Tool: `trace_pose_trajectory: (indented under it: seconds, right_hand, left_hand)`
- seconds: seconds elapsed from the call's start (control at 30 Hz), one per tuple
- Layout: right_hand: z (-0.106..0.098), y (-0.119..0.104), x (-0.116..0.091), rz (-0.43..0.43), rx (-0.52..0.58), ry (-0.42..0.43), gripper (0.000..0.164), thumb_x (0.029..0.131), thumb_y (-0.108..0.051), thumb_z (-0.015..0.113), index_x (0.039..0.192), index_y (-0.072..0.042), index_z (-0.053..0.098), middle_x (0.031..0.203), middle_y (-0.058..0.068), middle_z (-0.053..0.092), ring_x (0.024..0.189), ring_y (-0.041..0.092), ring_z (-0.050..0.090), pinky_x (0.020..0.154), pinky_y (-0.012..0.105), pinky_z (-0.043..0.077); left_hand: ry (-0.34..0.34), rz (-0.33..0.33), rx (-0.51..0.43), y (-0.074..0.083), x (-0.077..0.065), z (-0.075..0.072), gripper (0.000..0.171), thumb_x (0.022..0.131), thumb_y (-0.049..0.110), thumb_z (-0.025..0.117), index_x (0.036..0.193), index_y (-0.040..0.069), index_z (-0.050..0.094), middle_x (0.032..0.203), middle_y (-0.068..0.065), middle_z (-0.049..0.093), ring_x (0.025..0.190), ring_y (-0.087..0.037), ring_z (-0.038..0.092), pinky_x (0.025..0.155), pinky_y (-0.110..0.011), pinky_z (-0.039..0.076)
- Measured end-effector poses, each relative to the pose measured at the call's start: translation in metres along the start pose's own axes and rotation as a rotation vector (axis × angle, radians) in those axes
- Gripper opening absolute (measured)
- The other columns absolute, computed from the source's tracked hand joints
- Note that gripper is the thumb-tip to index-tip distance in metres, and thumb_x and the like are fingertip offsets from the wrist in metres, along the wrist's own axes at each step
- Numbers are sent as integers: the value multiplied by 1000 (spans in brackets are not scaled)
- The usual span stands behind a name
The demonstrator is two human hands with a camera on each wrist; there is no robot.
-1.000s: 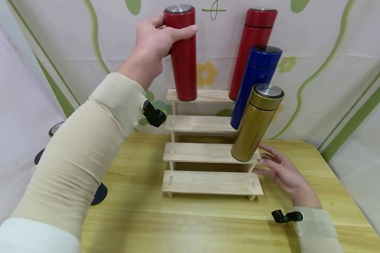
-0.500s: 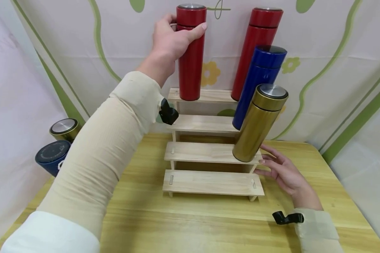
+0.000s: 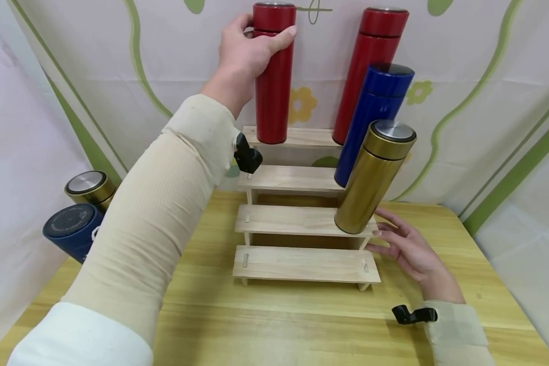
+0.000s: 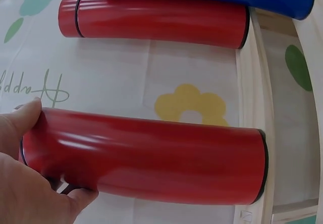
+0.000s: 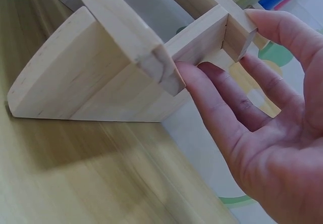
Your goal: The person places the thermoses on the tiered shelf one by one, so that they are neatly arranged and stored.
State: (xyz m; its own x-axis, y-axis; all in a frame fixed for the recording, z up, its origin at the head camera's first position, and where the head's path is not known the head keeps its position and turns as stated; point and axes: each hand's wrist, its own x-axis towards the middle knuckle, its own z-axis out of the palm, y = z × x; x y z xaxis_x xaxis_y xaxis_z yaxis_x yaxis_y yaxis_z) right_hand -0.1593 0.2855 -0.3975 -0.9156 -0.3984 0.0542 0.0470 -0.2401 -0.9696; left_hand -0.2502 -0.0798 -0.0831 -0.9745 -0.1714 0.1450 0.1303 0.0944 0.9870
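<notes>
My left hand [image 3: 244, 56] grips a red thermos [image 3: 273, 96] near its lid, thumb across the front. In the left wrist view the thermos's base is right at the top tier, on its left part. My right hand [image 3: 412, 251] is at the right end of a four-tier wooden display rack [image 3: 297, 264]. Seen from the right wrist, its fingers [image 5: 272, 77] pinch a tier's end, with one fingertip at the end of the tier below. On the rack's right side stand a second red thermos [image 3: 366, 76], a blue thermos [image 3: 375, 117] and a gold thermos [image 3: 375, 178].
At the table's left, partly behind my left sleeve, are another gold thermos [image 3: 89, 188] and a dark blue thermos [image 3: 70, 229]. A patterned cloth [image 3: 187, 61] hangs behind the rack. The rack stands on a wooden table [image 3: 274, 325].
My left hand has moved the red thermos a little to the right over the top tier, then it stays nearly still. My right hand keeps its place at the rack.
</notes>
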Motion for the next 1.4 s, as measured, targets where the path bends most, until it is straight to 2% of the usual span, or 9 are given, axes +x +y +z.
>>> trace_pose_trajectory:
  seconds: [0.2, 0.43, 0.57, 0.9, 1.03, 1.23, 1.4]
  right_hand:
    - [-1, 1, 0, 0, -13, -7, 51, 110, 5, 48, 152, -23, 53, 131, 1, 49, 105, 5, 62, 98, 40, 64]
    - [-1, 0, -1, 3, -17, 0, 51, 110, 4, 49, 153, -23, 52, 133, 1, 49, 105, 5, 63, 98, 39, 65]
    - [-1, 0, 0, 9, -23, 3, 50, 110, 4, 49, 153, -22, 51, 133, 2, 47, 105, 5, 63, 98, 40, 64]
    - [1, -1, 0, 11, -32, 6, 51, 110, 3, 49, 154, -23, 51, 138, 2, 48, 108, 5, 63, 98, 39, 65]
    - [1, -2, 1, 12, -31, 9, 51, 110, 3, 49, 153, -23, 51, 138, 2, 49, 108, 5, 63, 98, 39, 64]
    - [0, 0, 2, 9, -31, 7, 51, 110, 4, 49, 154, -22, 51, 137, 2, 49, 107, 5, 63, 98, 39, 64]
    - [-2, 2, 3, 11, -24, 5, 51, 110, 4, 49, 154, -23, 52, 136, 2, 48, 106, 5, 63, 98, 40, 65]
  left_hand:
    - [5, -20, -24, 0, 3, -1, 54, 97, 33, 82, 145, 35, 56, 139, 10, 63, 122, -8, 57, 108, -31, 53]
    - [-5, 1, -14, -2, 2, 0, 56, 96, 33, 82, 146, 33, 56, 141, 9, 63, 122, -9, 58, 108, -31, 54]
    - [18, 1, 2, -5, 1, 0, 59, 96, 34, 83, 147, 32, 52, 144, 9, 61, 123, -9, 57, 108, -30, 54]
    - [17, 11, -8, -5, 1, -4, 56, 95, 34, 84, 140, 28, 52, 142, 7, 62, 121, -9, 59, 105, -29, 55]
    - [20, -2, -13, -5, 1, -4, 58, 94, 34, 85, 142, 29, 51, 142, 8, 62, 121, -9, 59, 106, -29, 55]
    - [59, -58, -30, -7, 2, -1, 63, 91, 38, 87, 141, 32, 49, 139, 10, 61, 118, -7, 58, 105, -30, 56]
    - [81, -78, -28, -9, 2, -1, 66, 89, 42, 88, 141, 32, 48, 137, 11, 61, 118, -7, 58, 104, -29, 56]
